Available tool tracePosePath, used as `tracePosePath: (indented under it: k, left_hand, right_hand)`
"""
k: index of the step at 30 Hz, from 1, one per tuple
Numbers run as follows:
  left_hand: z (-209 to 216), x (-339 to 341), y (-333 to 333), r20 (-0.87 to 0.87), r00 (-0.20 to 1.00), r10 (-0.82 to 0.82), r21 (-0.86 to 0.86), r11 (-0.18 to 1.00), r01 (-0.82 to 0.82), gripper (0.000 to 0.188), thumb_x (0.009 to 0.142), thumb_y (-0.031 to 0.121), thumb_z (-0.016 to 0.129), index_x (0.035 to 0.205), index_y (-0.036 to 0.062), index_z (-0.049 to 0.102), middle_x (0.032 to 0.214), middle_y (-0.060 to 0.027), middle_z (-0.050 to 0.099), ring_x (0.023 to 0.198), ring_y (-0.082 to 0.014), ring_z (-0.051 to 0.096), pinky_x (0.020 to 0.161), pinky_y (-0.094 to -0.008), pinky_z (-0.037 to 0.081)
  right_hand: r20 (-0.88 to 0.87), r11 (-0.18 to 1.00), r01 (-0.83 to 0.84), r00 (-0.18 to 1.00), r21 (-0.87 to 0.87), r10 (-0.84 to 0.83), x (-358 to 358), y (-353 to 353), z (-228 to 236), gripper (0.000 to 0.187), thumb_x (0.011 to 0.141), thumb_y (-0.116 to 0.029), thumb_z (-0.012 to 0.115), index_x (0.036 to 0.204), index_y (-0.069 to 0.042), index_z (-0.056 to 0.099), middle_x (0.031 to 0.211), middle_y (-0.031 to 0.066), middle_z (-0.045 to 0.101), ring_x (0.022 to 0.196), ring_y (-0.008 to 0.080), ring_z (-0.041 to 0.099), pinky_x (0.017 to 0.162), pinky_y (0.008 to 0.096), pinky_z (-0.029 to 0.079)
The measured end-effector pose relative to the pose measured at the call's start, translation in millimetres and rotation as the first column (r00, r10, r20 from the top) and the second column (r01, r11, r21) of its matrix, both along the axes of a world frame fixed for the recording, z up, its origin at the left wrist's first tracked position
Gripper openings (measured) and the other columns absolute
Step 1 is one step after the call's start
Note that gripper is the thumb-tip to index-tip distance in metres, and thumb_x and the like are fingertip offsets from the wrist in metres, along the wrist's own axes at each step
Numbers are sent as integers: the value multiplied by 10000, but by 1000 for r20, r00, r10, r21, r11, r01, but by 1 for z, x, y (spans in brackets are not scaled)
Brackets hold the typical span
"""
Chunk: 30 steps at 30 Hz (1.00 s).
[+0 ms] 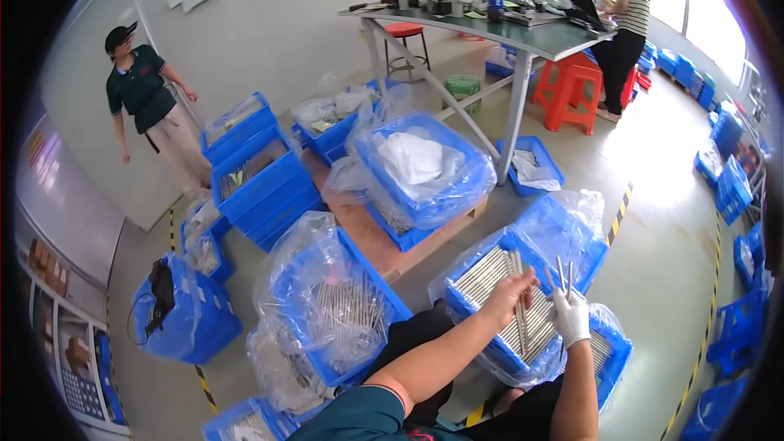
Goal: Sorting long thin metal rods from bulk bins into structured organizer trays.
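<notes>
My bare left hand [508, 297] is closed around a few thin metal rods [522, 328], which stand up past its fingers. Beside it, my right hand [571, 318], in a white glove, grips several metal rods whose ends stick up above the fingers. Both hands are over a blue crate [466, 307] lined with clear plastic. Rows of similar silver rods [483, 276] lie side by side in this crate. To the left, another plastic-lined blue crate [394, 300] contains a looser pile of rods [349, 308].
Blue crates [265, 189] are stacked ahead on the left. A bagged crate [425, 216] sits on a wooden pallet [384, 260]. Beyond is a green-topped workbench [523, 35] with red stools [569, 90]. One person [151, 98] stands at left; another [630, 24] is at the bench.
</notes>
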State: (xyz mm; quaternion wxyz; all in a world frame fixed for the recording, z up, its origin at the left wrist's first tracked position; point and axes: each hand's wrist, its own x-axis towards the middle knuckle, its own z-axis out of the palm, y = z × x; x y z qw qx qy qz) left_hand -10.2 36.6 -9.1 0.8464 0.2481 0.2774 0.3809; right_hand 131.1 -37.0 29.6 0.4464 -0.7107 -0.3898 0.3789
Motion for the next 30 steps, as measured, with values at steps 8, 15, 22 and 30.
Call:
tracePosePath:
  k: [8,15,22,30]
  left_hand:
    - [2,2,2,36,994,106,-27,994,-105,375,859,421,599,874,47,577,597,24,448,511,-88,458,490,-237,413]
    - [4,4,-2,49,990,135,-80,988,-131,352,873,397,590,888,45,578,584,23,445,498,-81,436,477,-227,396]
    - [9,3,-3,6,990,143,-53,988,-143,364,868,408,591,903,46,584,589,32,442,500,-56,421,469,-198,383]
    - [8,2,0,62,977,203,-60,978,-200,367,873,403,586,915,39,598,591,50,414,494,-45,410,461,-183,367]
  right_hand:
    - [55,994,-67,996,-87,72,-11,-11,3,228,858,-212,536,816,-3,617,544,17,537,505,79,502,497,248,397]
    - [-53,997,-65,997,-30,63,-14,-8,-2,194,867,-192,554,885,-9,614,570,1,547,463,59,470,438,213,359]
    - [-206,997,-67,977,-39,58,-19,-7,-2,225,864,-131,542,1031,9,600,619,30,562,437,58,451,409,203,339]
    - [-309,999,-43,951,-26,33,-22,-4,0,240,870,-112,530,1070,10,584,613,26,545,419,55,429,385,199,308]
